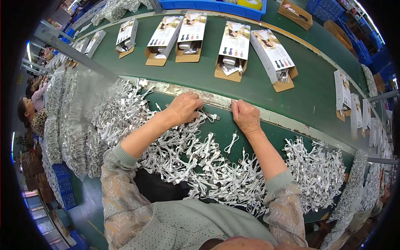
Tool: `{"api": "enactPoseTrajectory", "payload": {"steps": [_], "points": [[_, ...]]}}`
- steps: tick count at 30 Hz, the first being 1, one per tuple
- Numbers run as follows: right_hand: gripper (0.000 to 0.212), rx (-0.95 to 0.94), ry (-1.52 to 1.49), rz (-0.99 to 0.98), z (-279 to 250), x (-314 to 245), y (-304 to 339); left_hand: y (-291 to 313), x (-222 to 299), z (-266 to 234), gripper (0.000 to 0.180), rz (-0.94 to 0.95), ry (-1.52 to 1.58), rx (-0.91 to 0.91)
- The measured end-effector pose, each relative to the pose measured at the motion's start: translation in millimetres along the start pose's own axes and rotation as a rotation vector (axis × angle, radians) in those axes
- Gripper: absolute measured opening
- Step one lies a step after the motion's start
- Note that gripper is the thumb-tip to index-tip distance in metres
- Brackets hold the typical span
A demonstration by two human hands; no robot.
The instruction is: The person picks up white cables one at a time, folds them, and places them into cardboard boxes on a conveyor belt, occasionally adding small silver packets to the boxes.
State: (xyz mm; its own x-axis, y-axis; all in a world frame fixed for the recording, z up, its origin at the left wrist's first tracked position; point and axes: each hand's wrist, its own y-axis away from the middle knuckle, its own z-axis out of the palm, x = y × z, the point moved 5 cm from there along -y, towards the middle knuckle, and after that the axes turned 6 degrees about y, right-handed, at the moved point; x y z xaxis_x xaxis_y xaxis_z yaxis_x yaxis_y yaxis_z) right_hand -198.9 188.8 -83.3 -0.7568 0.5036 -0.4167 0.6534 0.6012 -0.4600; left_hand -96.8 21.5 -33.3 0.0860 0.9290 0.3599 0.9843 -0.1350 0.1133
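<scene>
My left hand has its fingers curled downward at the edge of the pile of short white charging cables. A bundled cable with a metal plug lies just beside its fingertips. Whatever those fingers pinch, if anything, is hidden. My right hand is closed at the worn metal rail, thumb pressed against the curled fingers; its contents cannot be made out. Below and between the hands, a single looped cable lies on the green surface.
Beyond the rail, open-ended printed boxes with white devices inside lie on the green belt. Another cable heap is at right. Clear bags of cables stand at left. A blue bin sits at the back.
</scene>
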Motion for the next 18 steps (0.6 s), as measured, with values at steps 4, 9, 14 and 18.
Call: {"api": "enactPoseTrajectory", "payload": {"steps": [4, 9, 14, 18], "points": [[0.029, 0.011, 0.003, 0.002, 0.8, 0.5, 0.9, -0.9, 1.4, -8.2, 0.011, -0.046, -0.044, 0.109], [0.028, -0.009, 0.01, 0.007, -2.3, 0.6, 0.3, -27.8, -42.2, -40.4, 0.024, -0.518, 0.218, 0.333], [0.026, -0.006, 0.024, -0.003, 3.3, 2.1, 1.5, -102.1, -85.6, -21.4, 0.024, -0.619, 0.259, 0.499], [0.025, -0.017, 0.0, -0.019, 2.3, -9.4, -3.0, -140.1, -99.9, -11.4, 0.024, -0.572, 0.455, 0.531]]}}
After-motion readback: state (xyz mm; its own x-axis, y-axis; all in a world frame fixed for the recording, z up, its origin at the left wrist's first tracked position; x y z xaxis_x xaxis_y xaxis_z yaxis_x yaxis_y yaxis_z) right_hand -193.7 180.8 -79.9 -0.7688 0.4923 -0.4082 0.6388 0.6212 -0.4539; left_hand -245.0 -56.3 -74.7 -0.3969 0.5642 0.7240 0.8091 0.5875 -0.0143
